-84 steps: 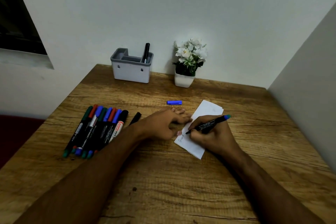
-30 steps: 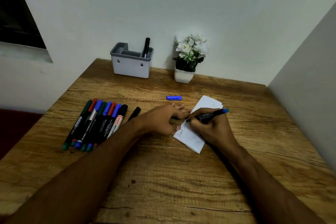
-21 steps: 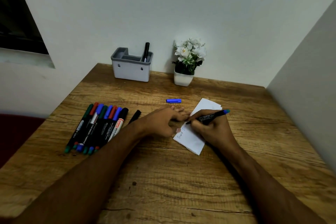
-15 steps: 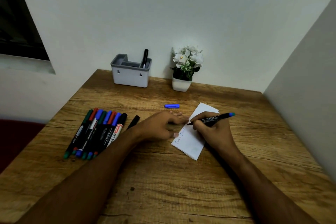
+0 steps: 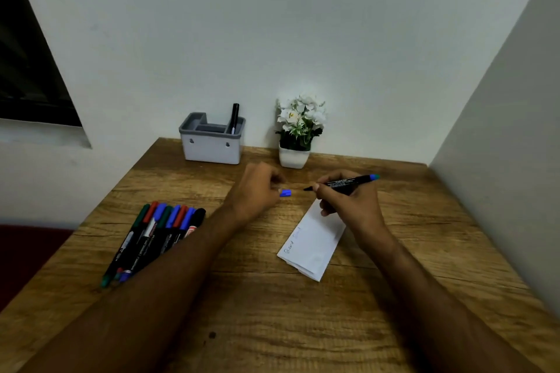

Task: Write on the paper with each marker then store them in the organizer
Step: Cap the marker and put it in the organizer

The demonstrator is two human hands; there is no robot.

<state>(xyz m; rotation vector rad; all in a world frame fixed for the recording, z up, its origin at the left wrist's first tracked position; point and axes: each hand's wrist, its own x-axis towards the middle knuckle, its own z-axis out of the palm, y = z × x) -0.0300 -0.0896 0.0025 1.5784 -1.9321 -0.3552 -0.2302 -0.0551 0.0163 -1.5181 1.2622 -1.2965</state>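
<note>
Wooden table [image 5: 272, 312]: right hand [image 5: 348, 203] grips marker [image 5: 342, 182]; left hand [image 5: 257, 188] pinches cap [image 5: 285, 192].

The left hand [image 5: 257, 189] is covering most of the blue cap [image 5: 285, 192], its fingertips blurring. The forearm is hiding the row of markers' [image 5: 157, 235] right side. Writing on the paper [image 5: 313, 241] is staying illegibly small.

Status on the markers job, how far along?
Early. Done: one black marker stands in the organizer; the paper shows writing. In hand: right hand holds an uncapped blue marker; left hand reaches its blue cap. Left: the marker row beside the left arm.
</note>
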